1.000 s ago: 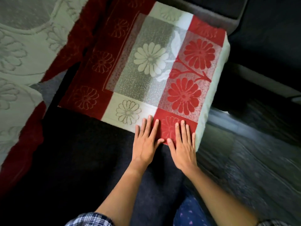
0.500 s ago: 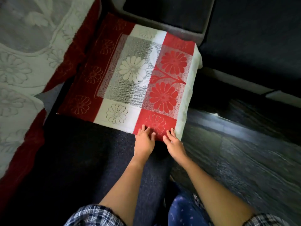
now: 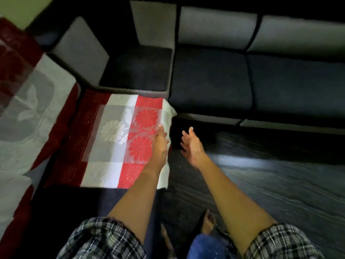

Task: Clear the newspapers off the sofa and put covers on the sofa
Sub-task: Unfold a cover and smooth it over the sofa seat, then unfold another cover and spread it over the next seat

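Note:
A red and white flowered cover (image 3: 119, 139) lies flat on a sofa seat at centre left, its right edge hanging over the seat's side. My left hand (image 3: 160, 144) hovers over that right edge, fingers straight, holding nothing. My right hand (image 3: 192, 144) is in the air to the right of the cover, above the dark floor, fingers loosely spread and empty. A second cover (image 3: 26, 113), red and pale grey, drapes the sofa section at far left. No newspapers are in view.
The dark blue corner sofa (image 3: 209, 79) continues uncovered along the back and right, with grey back cushions (image 3: 216, 27). Dark floor (image 3: 270, 174) fills the right and lower right. My bare feet (image 3: 209, 223) stand on it below my arms.
Both hands lifted off the front edge of the flowered cover and moved to its right side. The camera pulled back and up, bringing the uncovered sofa seats into view.

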A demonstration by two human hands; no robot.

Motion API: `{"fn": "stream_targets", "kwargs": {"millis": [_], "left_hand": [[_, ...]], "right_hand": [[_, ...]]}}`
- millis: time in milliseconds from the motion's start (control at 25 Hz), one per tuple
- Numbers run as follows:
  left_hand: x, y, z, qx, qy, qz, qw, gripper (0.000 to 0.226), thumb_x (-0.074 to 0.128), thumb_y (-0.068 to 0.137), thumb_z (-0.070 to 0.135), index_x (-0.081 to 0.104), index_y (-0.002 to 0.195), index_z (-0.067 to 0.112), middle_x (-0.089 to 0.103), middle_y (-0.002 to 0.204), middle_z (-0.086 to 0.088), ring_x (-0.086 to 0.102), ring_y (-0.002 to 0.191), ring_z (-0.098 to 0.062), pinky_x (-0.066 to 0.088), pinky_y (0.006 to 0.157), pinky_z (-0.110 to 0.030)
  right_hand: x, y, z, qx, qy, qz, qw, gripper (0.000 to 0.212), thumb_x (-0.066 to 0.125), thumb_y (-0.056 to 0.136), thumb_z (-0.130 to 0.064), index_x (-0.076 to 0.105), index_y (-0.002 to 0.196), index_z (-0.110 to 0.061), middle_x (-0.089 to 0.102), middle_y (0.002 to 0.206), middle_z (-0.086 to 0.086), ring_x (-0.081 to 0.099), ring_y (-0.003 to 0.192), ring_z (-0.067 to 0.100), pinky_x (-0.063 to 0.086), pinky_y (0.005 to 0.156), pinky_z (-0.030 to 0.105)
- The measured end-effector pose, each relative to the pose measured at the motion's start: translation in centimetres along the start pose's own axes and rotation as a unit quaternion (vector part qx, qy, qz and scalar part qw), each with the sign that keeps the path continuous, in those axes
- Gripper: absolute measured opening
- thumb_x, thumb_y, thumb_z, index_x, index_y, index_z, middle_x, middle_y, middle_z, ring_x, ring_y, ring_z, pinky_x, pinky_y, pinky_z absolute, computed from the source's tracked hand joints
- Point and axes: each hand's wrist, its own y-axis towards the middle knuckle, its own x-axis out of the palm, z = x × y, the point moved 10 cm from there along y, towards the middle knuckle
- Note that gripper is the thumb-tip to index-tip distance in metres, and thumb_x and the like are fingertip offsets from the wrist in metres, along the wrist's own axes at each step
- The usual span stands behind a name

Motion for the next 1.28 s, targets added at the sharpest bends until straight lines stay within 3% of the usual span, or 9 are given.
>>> {"fn": "stream_targets", "kwargs": {"millis": [120,400,560,600,680,760,1040,1200,1280], "left_hand": [[9.7,-2.3,5.6,0.025,0.012,-0.058,0.998,0.054,0.026,0.098,0.048,0.034,0.142,0.017,0.045,0.141,-0.007,0.047,0.124,-0.028,0.034,0.101,-0.034],[39.3,-15.5,13.7,0.125,0.053,-0.242,0.961,0.058,0.027,0.094,0.056,0.036,0.141,0.023,0.045,0.141,-0.009,0.046,0.124,-0.028,0.030,0.105,-0.040],[57.3,-26.6,13.4,0.157,0.063,-0.371,0.913,0.060,0.026,0.094,0.057,0.034,0.143,0.024,0.030,0.151,-0.006,0.033,0.135,-0.027,0.024,0.111,-0.047],[61.2,-29.5,13.0,0.166,0.058,-0.400,0.900,0.058,0.027,0.095,0.055,0.033,0.143,0.023,0.027,0.152,-0.004,0.029,0.138,-0.025,0.021,0.113,-0.048],[67.4,-34.1,12.2,0.174,0.049,-0.437,0.881,0.055,0.028,0.096,0.051,0.032,0.143,0.023,0.023,0.154,-0.001,0.024,0.140,-0.024,0.018,0.115,-0.049],[73.2,-37.6,11.2,0.173,0.052,-0.464,0.867,0.055,0.029,0.096,0.050,0.032,0.144,0.022,0.021,0.155,0.000,0.023,0.140,-0.025,0.017,0.115,-0.049],[92.4,-44.1,6.6,0.137,0.083,-0.533,0.831,0.055,0.030,0.097,0.046,0.037,0.140,0.013,0.038,0.132,0.002,0.037,0.128,-0.022,0.028,0.099,-0.035],[105.2,-44.8,4.7,0.125,0.103,-0.549,0.820,0.060,0.028,0.096,0.050,0.034,0.142,0.012,0.034,0.146,-0.004,0.034,0.133,-0.027,0.026,0.108,-0.040],[111.4,-46.3,4.8,0.115,0.101,-0.563,0.812,0.052,0.025,0.098,0.043,0.041,0.135,0.009,0.040,0.127,0.000,0.054,0.111,-0.020,0.044,0.092,-0.022]], "right_hand": [[-7.3,-2.4,-7.7,-0.051,0.042,0.042,0.997,0.059,0.021,0.095,-0.057,0.035,0.143,-0.024,0.029,0.152,0.001,0.026,0.140,0.021,0.019,0.112,0.040],[-32.6,-13.7,-25.2,-0.203,0.106,0.130,0.965,0.065,0.022,0.092,-0.064,0.039,0.141,-0.024,0.039,0.145,0.007,0.038,0.132,0.025,0.026,0.108,0.042],[-50.1,-23.2,-31.1,-0.277,0.114,0.204,0.932,0.069,0.022,0.089,-0.068,0.034,0.144,-0.027,0.057,0.102,0.003,0.051,0.083,0.015,0.031,0.099,0.041],[-54.3,-25.5,-32.0,-0.287,0.119,0.223,0.924,0.070,0.022,0.088,-0.070,0.032,0.144,-0.030,0.054,0.099,0.003,0.049,0.083,0.016,0.031,0.097,0.042],[-61.3,-29.3,-33.2,-0.303,0.130,0.251,0.910,0.069,0.020,0.086,-0.072,0.026,0.145,-0.037,0.046,0.131,0.007,0.046,0.117,0.025,0.025,0.104,0.050],[-67.5,-32.8,-34.4,-0.320,0.141,0.272,0.897,0.067,0.018,0.086,-0.071,0.020,0.145,-0.040,0.022,0.153,0.009,0.025,0.138,0.033,0.015,0.110,0.058],[-88.1,-37.4,-37.3,-0.333,0.185,0.332,0.863,0.071,0.017,0.085,-0.072,0.014,0.147,-0.038,0.017,0.156,0.008,0.018,0.141,0.034,0.011,0.109,0.057],[-99.3,-36.8,-40.7,-0.327,0.191,0.352,0.856,0.073,0.018,0.086,-0.072,0.015,0.148,-0.034,0.021,0.155,0.009,0.022,0.140,0.032,0.013,0.109,0.057],[-105.3,-36.6,-43.1,-0.326,0.204,0.363,0.849,0.073,0.021,0.086,-0.071,0.017,0.148,-0.032,0.018,0.155,0.011,0.021,0.141,0.032,0.011,0.110,0.057]]}}
